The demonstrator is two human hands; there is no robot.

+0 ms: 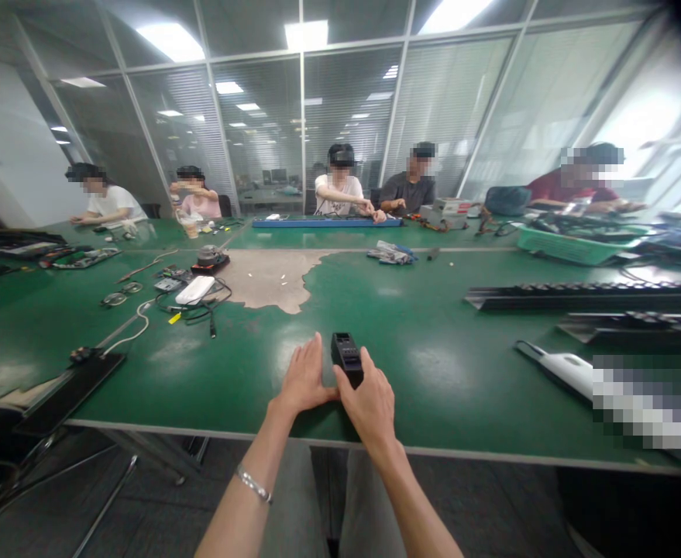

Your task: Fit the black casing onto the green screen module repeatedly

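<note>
A small black box-shaped device [346,350] stands on the green table in front of me, with openings and small markings on its visible faces. My right hand [370,397] grips its near end, thumb on the left side and fingers on the right. Just left of the device, my left hand [304,378] rests at the tabletop, fingers stretched forward and thumb pointing toward my right thumb. That hand holds nothing. The device's lower near part is hidden behind my right hand, and its exact kind cannot be made out.
A white device with cables [194,291] and glasses [122,294] lie to the left. Gloves [391,253] are farther back. Black metal rails [584,297] and a green basket [578,244] stand at right. Several people sit around the table [241,372].
</note>
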